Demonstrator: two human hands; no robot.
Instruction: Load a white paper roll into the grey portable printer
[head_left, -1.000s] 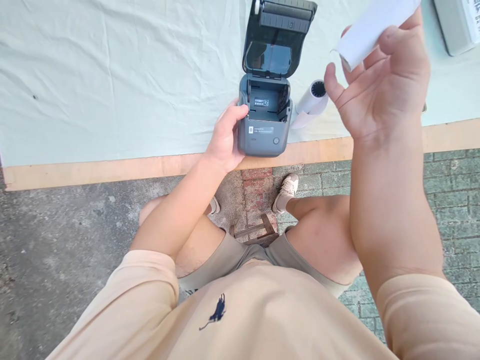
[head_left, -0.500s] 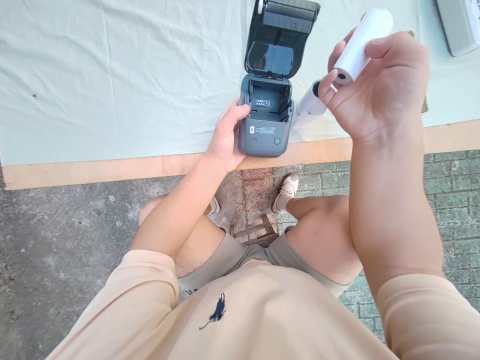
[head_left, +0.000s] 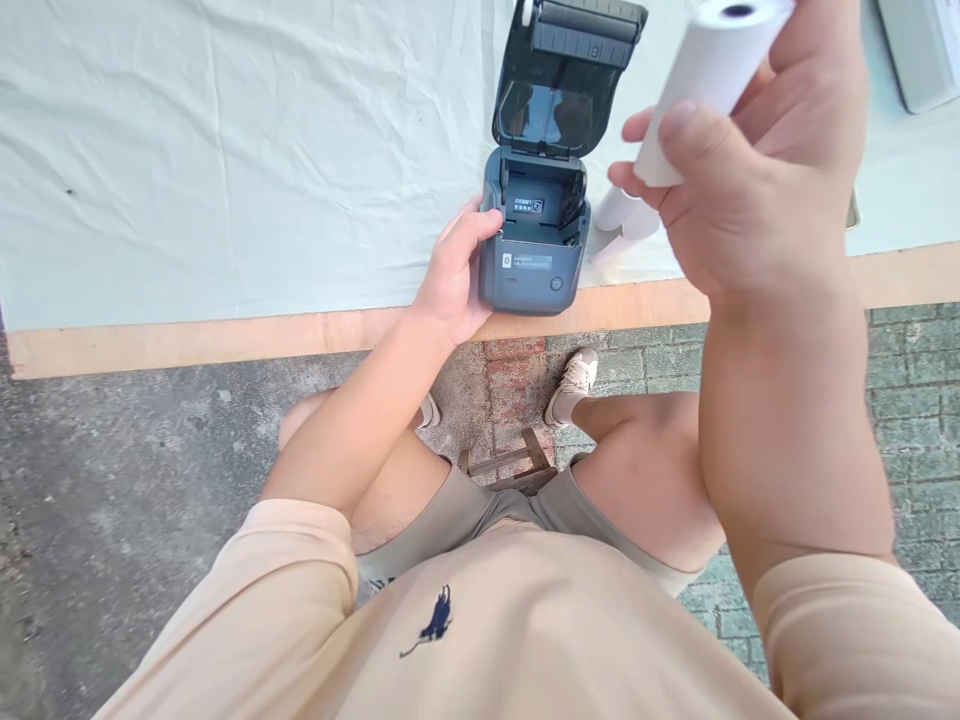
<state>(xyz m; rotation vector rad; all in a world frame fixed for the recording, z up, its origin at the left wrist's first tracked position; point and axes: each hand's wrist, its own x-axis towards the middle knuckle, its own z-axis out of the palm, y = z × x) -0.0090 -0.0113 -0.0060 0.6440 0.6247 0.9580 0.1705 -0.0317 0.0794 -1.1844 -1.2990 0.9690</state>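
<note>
A dark grey label printer [head_left: 534, 275] stands at the table's front edge, its lid [head_left: 570, 75] swung up and its paper bay bare inside. My left hand [head_left: 457, 265] is closed on the printer's left side, thumb over the rim of the bay. Held up to the right of the lid, a white paper roll [head_left: 709, 75] sits in my right hand [head_left: 757, 170], which grips it between thumb and fingers. The roll's dark core hole faces up and away. Behind that hand lies a second paper roll [head_left: 626, 218] with a loose end, partly hidden by my fingers.
A pale cloth [head_left: 262, 170] covers the table, whose wooden front edge [head_left: 225, 340] shows. At the far right is a grey-white box [head_left: 922, 50]. Another object peeks out behind my right wrist. Below are my legs and a wooden stool [head_left: 517, 465].
My right hand has turned and tilted the paper roll, so its core end now points upward instead of toward me. The left hand and printer have barely moved.
</note>
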